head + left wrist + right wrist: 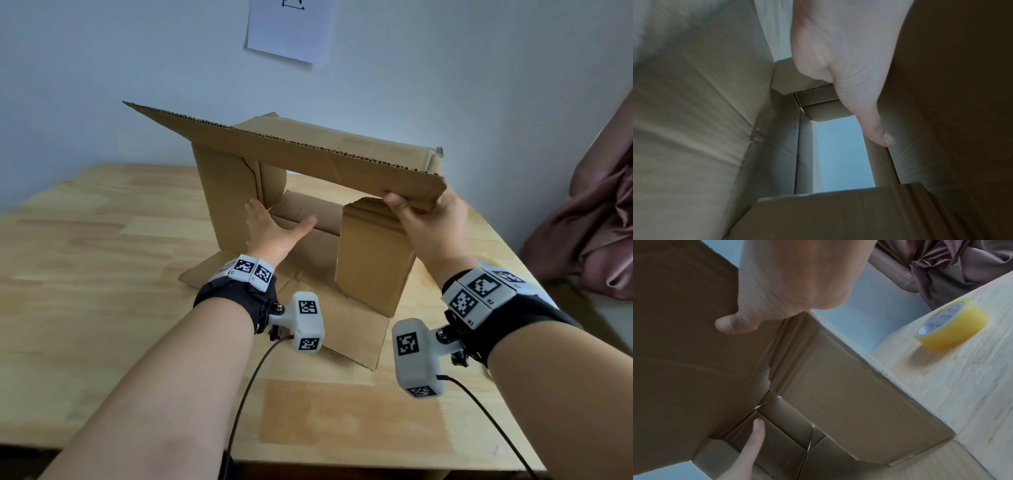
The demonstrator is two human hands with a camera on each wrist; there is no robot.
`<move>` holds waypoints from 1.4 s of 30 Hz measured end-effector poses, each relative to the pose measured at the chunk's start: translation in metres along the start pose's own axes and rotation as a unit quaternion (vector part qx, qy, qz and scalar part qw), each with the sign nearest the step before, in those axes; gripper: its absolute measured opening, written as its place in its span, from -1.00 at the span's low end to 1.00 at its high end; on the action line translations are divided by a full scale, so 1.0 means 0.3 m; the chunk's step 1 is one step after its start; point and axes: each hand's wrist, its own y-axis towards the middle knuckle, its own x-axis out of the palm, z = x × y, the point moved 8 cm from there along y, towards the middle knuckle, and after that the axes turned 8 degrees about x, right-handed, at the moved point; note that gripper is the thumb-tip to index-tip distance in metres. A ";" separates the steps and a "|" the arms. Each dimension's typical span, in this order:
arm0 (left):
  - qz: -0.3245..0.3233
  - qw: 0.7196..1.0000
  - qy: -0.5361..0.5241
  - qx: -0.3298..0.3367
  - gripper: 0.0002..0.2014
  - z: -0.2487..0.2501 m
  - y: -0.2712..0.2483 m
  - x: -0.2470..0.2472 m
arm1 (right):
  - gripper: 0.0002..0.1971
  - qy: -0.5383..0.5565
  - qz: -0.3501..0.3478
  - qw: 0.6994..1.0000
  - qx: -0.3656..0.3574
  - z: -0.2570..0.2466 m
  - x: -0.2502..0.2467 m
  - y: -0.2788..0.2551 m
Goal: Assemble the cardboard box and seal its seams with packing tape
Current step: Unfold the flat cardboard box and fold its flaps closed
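Observation:
The brown cardboard box (342, 144) lies on its side on the wooden table (102, 274), with its open end facing me. My right hand (421, 212) pinches the right corner of the long top flap (308, 154) and holds it raised; the thumb (731, 324) lies under the flap. With fingers straight, my left hand (277, 226) reaches into the opening between the left side flap (226, 205) and the right side flap (373, 260). Its finger (754, 441) touches the inner cardboard. The bottom flap (335, 318) lies flat on the table. A yellow tape roll (953, 324) sits to the right of the box.
A sheet of paper (291, 31) hangs on the pale wall behind the table. Mauve fabric (599, 222) is bunched at the right, beyond the table's edge. Bare tabletop stretches to the left of the box and in front of it.

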 end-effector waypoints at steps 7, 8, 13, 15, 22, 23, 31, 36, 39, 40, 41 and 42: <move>-0.056 0.998 -0.016 0.013 -0.27 -0.051 0.040 -0.021 | -0.74 -0.065 -0.033 0.994 -0.078 -0.010 0.011 0.014; -0.031 0.999 -0.033 0.029 -0.39 -0.047 0.026 -0.053 | -0.84 -0.090 -0.042 0.990 -0.100 -0.018 0.016 0.006; 0.251 0.935 -0.250 0.003 -0.69 -0.128 -0.093 -0.310 | -0.76 -0.168 -0.058 0.972 -0.155 -0.042 0.019 -0.038; 0.325 0.902 -0.285 0.001 -0.66 -0.130 -0.151 -0.380 | -0.67 -0.196 -0.069 0.963 -0.172 -0.036 0.031 -0.053; -0.002 0.981 0.103 0.163 -0.49 0.151 -0.251 -0.189 | -0.50 -0.268 -0.165 0.937 -0.152 -0.029 0.036 -0.075; -0.053 0.975 0.141 0.161 -0.48 0.156 -0.268 -0.138 | -0.51 -0.250 -0.167 0.944 -0.138 -0.039 0.025 -0.073; -0.152 0.971 0.146 0.117 -0.43 0.136 -0.266 0.032 | -0.48 -0.337 -0.098 0.935 -0.054 -0.046 0.008 -0.111; -0.149 0.979 0.091 0.109 -0.43 0.128 -0.230 0.074 | -0.38 -0.346 -0.073 0.935 0.003 -0.011 0.046 -0.119; -0.138 0.980 0.100 0.099 -0.44 0.095 -0.199 0.070 | -0.36 -0.323 -0.090 0.942 0.007 0.001 0.073 -0.123; -0.125 0.982 0.112 0.083 -0.42 0.072 -0.188 0.059 | -0.37 -0.323 -0.097 0.941 0.007 0.005 0.077 -0.125; -0.107 0.983 0.133 0.060 -0.41 0.046 -0.178 0.044 | -0.37 -0.324 -0.098 0.941 0.003 0.009 0.078 -0.128; -0.085 0.984 0.156 0.032 -0.38 0.014 -0.170 0.025 | -0.37 -0.323 -0.093 0.942 -0.003 0.008 0.076 -0.129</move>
